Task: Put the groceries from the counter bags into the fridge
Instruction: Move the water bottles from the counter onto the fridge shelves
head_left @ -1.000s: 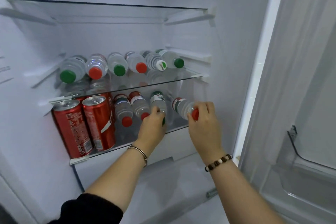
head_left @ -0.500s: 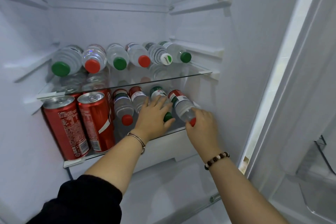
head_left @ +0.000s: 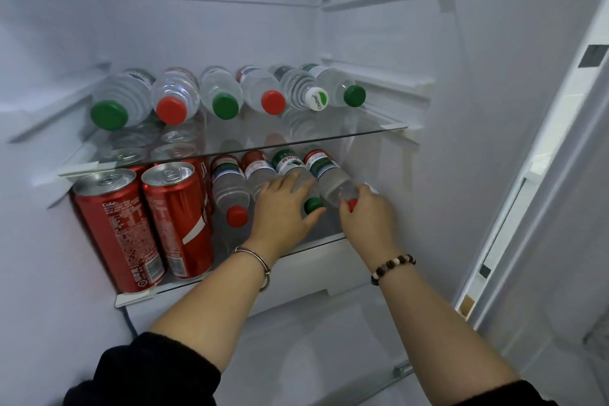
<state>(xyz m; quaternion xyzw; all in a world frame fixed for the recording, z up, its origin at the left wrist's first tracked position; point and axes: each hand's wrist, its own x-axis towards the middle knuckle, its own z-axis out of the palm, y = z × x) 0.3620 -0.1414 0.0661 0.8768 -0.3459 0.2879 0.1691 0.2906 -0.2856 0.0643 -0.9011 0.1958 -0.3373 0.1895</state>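
Note:
Both my hands reach into the open fridge onto its lower glass shelf (head_left: 316,241). My left hand (head_left: 283,211) lies flat with straight fingers over the green-capped water bottle (head_left: 291,168) and the bottle to its left. My right hand (head_left: 367,217) grips the cap end of the red-capped water bottle (head_left: 326,171), the rightmost in the lying row. Another red-capped bottle (head_left: 230,191) lies further left. Two red cola cans (head_left: 145,221) stand at the shelf's left end.
The upper glass shelf (head_left: 379,127) carries a row of several lying water bottles (head_left: 224,92) with green, red and white caps. Right of the lower row the shelf is bare up to the fridge wall (head_left: 461,175). The door frame (head_left: 527,175) runs down the right.
The red-capped bottle in my right hand has been laid down beside the green-capped one and pushed back. My left hand spread flat over the neighbouring bottles. The view moved closer.

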